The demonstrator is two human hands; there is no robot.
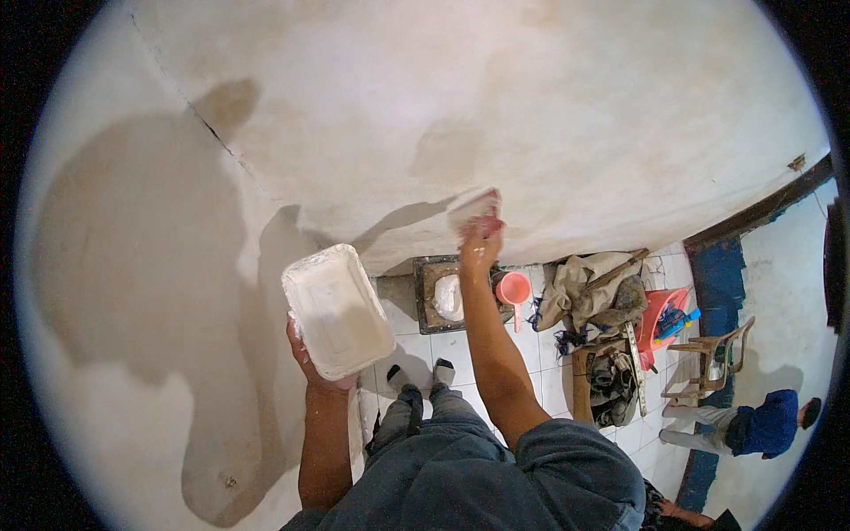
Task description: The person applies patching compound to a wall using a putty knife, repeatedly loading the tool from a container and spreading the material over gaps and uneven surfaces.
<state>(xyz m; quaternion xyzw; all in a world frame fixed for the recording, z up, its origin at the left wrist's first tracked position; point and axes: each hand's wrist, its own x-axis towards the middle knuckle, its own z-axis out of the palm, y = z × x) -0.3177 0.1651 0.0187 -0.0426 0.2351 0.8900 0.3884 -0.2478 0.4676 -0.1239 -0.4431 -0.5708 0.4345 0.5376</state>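
The person stands close to a plastered wall [496,115] and works on it with both hands busy. The right hand [481,241] is stretched up and out, its fingers closed round the reddish handle of a putty knife [475,209] whose pale blade lies flat against the wall surface. The left hand [310,358] is cupped under a white rectangular tray [336,310], gripping it from below and holding it tilted near chest height; the tray's inside is smeared with white filler and looks nearly scraped out. As a judgement of progress: most of the wall in view carries a pale, even skim, while large darker patches at the left and a smaller one just left of the blade read as damp or uncoated, so the smoothing seems well under way but not finished, with the area around the blade and the dark zones left to go over. More material waits below: a dark mixing tray [432,296] on the white tiled floor [549,380] holds a lump of white filler, with a pink scoop [513,289] just beside it. Further right lie crumpled cloths [589,288], a red basin [660,314] and a wooden stool [713,358], and another person in blue [761,425] crouches near the corner.
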